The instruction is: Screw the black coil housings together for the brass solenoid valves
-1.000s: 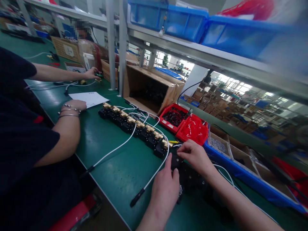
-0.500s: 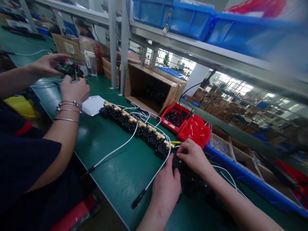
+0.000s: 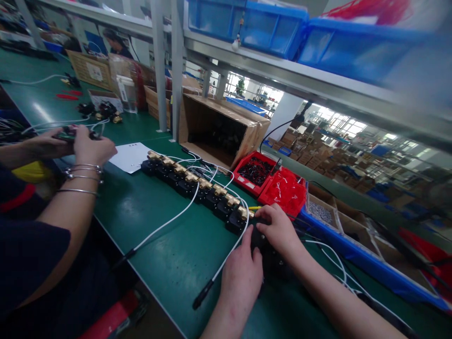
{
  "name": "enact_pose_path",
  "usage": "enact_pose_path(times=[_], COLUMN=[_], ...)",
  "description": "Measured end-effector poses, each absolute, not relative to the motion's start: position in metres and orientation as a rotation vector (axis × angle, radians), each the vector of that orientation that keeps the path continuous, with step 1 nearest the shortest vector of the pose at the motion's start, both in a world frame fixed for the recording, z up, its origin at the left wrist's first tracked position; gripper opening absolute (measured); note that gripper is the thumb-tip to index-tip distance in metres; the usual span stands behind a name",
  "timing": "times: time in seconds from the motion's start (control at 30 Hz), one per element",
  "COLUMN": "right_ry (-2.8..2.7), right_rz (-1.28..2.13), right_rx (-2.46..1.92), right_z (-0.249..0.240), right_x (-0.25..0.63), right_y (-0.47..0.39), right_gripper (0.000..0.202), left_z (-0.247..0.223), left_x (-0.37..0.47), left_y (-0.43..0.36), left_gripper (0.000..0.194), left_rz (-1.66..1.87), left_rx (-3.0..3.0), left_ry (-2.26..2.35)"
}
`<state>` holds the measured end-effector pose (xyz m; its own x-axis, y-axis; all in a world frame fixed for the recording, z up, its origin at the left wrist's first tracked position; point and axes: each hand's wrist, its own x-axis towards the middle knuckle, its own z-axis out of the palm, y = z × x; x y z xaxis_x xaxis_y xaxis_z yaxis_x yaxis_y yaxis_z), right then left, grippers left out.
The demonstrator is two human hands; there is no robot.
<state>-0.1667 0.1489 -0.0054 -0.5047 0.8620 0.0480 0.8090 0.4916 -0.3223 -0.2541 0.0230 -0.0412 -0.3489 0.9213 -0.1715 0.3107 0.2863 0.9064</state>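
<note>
A row of black units with brass fittings (image 3: 191, 176) runs diagonally over the green bench, white cables trailing from it. At the row's near end, my left hand (image 3: 242, 273) grips a black unit (image 3: 260, 238) from the side, index finger and thumb reaching along it. My right hand (image 3: 277, 230) is closed at that unit's upper edge, thumb and fingertips bent together; whatever they pinch is too small or hidden. Beside my left hand, a white cable ends in a black connector (image 3: 203, 294). More black units lie in shadow under my right forearm.
Red bins (image 3: 254, 172) with small black parts and white pieces stand behind the row. A divided blue tray (image 3: 367, 268) lies right, an open cardboard box (image 3: 215, 127) at the back. Left, a co-worker's hands (image 3: 90, 146) hold a cabled part. A shelf (image 3: 243, 54) carries blue crates overhead.
The co-worker's hands have moved down and left with the part, uncovering small parts on the bench. My hands stay at the same black unit; my right fingers have shifted slightly. The view has turned a little.
</note>
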Motion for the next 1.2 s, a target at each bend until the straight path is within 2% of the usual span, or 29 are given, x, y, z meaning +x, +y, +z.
enact_pose_path(times=[0.73,1.2], right_ry=[-2.267,-2.338], right_rz=[0.963,0.861], right_rx=[-1.482,-1.449], right_z=[-0.013,-0.008], right_x=[-0.160,-0.160], right_y=[0.151,0.152], right_gripper=[0.027,0.027], left_z=[-0.043,-0.041], left_x=[-0.254,-0.253], left_y=[0.023,0.025], left_gripper=[0.057,0.059], left_rz=[1.018,0.969], left_rx=[1.128,1.141], left_ry=[1.826,1.886])
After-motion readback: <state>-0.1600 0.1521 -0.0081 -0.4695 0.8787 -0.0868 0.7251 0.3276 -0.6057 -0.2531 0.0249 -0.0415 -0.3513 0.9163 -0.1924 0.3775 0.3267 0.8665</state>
